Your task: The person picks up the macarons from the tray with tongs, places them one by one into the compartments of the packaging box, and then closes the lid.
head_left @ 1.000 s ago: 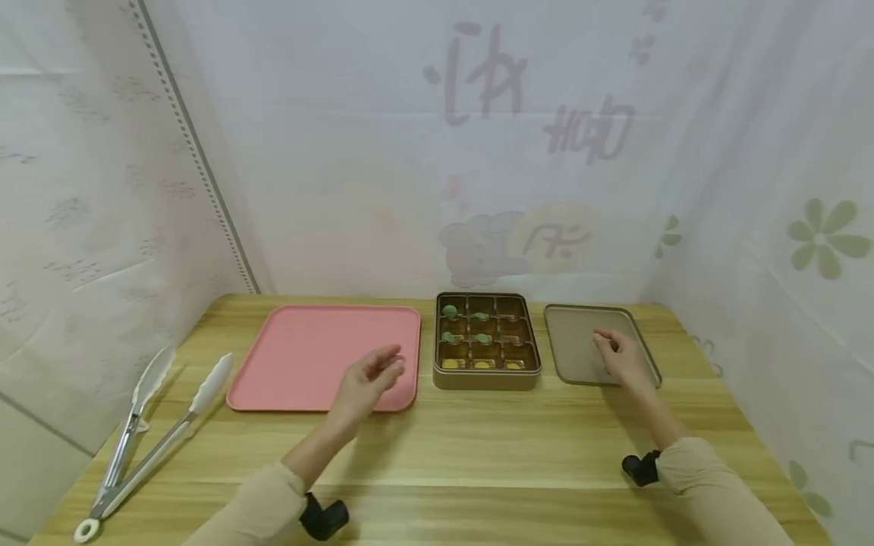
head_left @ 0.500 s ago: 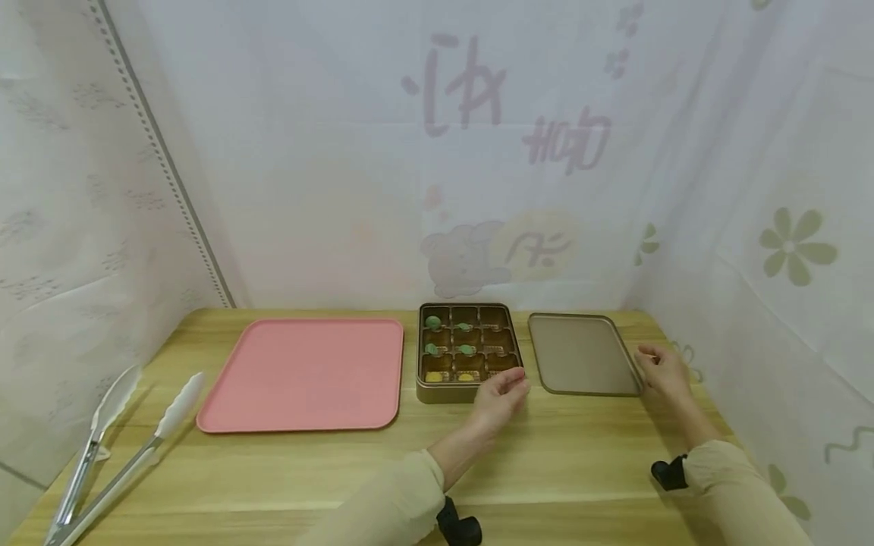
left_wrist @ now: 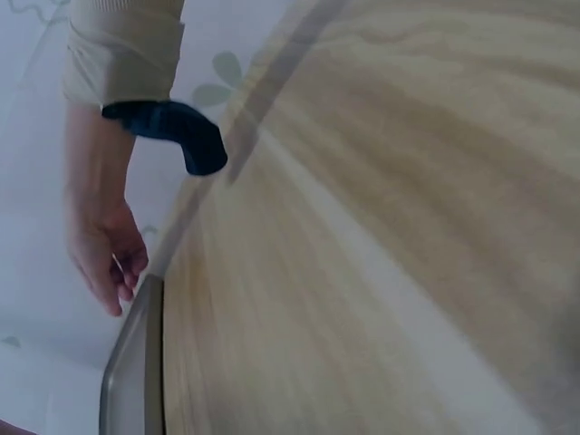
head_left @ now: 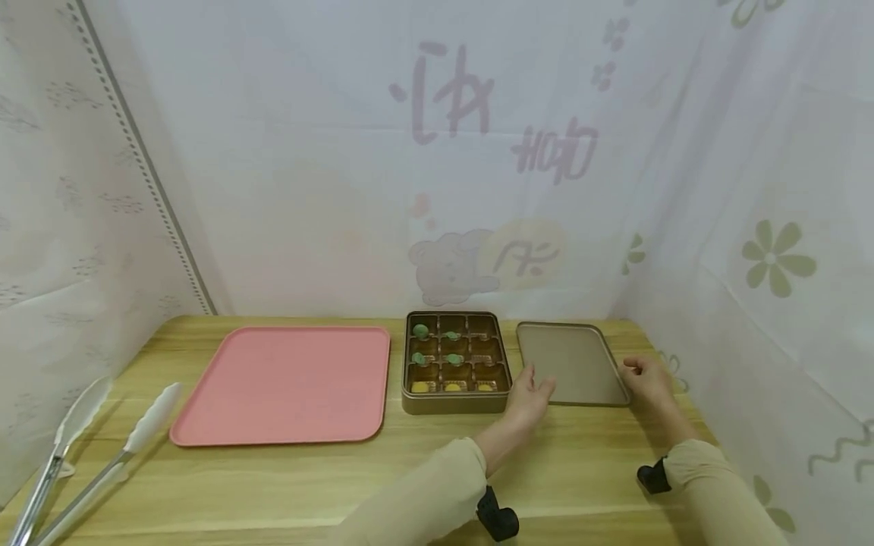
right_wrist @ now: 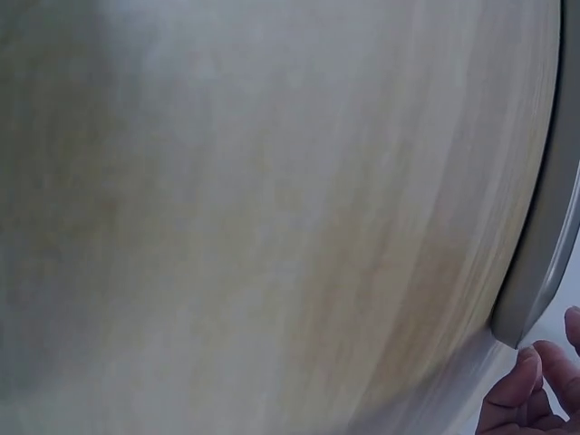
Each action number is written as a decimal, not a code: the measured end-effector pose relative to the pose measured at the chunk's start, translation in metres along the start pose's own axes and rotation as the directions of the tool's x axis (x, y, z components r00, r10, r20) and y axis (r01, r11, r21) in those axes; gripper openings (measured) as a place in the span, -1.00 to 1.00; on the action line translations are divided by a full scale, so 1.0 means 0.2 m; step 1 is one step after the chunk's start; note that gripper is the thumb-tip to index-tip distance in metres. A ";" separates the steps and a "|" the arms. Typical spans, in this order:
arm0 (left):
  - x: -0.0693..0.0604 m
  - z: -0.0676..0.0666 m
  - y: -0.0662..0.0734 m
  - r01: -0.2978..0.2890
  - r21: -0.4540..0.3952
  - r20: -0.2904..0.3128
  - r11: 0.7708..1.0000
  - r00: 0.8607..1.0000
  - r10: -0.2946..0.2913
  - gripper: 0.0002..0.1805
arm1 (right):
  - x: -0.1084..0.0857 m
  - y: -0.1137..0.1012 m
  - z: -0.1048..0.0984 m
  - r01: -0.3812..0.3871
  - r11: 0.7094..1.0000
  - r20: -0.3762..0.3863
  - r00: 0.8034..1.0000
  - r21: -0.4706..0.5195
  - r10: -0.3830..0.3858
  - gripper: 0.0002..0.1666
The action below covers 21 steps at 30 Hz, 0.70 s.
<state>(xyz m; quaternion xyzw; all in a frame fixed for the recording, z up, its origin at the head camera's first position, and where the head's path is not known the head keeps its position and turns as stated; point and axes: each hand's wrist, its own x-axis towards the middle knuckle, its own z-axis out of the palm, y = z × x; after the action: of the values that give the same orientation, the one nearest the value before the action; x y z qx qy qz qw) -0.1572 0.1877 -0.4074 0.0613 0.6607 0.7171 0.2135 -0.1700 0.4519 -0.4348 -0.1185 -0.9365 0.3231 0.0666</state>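
A flat brown-grey lid or shallow tray [head_left: 573,356] lies on the table at the right. By its left front corner is my left hand [head_left: 528,402], thumb and fingers apart, holding nothing visible. My right hand [head_left: 649,381] is at its right edge with loosely bent fingers; in the right wrist view the fingertips [right_wrist: 518,373] come close to the lid's corner, and contact is unclear. Left of the lid stands an uncovered brown square box [head_left: 454,404] with a divided insert. Small green pieces [head_left: 420,331] sit in several compartments, yellow ones [head_left: 453,387] along the front row.
A pink tray [head_left: 287,387] lies left of the box. Spread tongs [head_left: 130,447] with white tips rest at the far left. Printed white cloth [head_left: 328,189] surrounds the wooden table [head_left: 273,493] behind and at both sides.
My left hand has travelled right from over the pink tray, past the box, to the lid's left front corner. My right hand has gone from above the lid to its right edge.
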 end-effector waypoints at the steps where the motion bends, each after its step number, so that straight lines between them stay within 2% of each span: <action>1: 0.02 0.01 0.00 0.006 0.011 -0.012 1.000 1.000 -0.006 -0.30 | 0.01 0.00 0.00 0.002 1.000 0.000 1.000 -0.001 -0.002 -0.54; 4: 0.06 0.02 -0.01 0.022 0.037 -0.025 0.999 0.999 -0.021 -0.27 | 0.02 0.02 0.02 -0.003 1.000 0.010 1.000 -0.009 0.003 -0.56; 7: 0.12 0.03 -0.02 0.011 0.051 -0.044 0.999 0.999 -0.008 -0.25 | 0.02 0.03 0.03 -0.022 1.000 0.031 0.999 -0.007 0.022 -0.55; 12: 0.20 0.05 -0.05 -0.002 0.074 -0.123 0.997 0.992 0.011 -0.27 | 0.03 0.05 0.05 -0.066 0.997 0.032 0.997 0.032 0.065 -0.56; 17: 0.24 0.07 -0.07 0.025 0.105 -0.175 0.994 0.985 -0.006 -0.29 | 0.04 0.07 0.06 -0.092 0.994 0.015 0.996 0.055 0.091 -0.59; 21: 0.26 0.09 -0.07 0.031 0.132 -0.212 0.991 0.977 -0.002 -0.31 | 0.05 0.08 0.05 -0.079 0.997 -0.007 0.997 0.017 0.079 -0.61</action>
<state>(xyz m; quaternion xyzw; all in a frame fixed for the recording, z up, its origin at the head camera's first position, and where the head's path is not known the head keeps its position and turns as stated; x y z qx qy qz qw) -0.1939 0.2248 -0.4294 -0.0065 0.7270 0.6714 0.1435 -0.1792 0.4603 -0.4515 -0.1561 -0.9282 0.3327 0.0585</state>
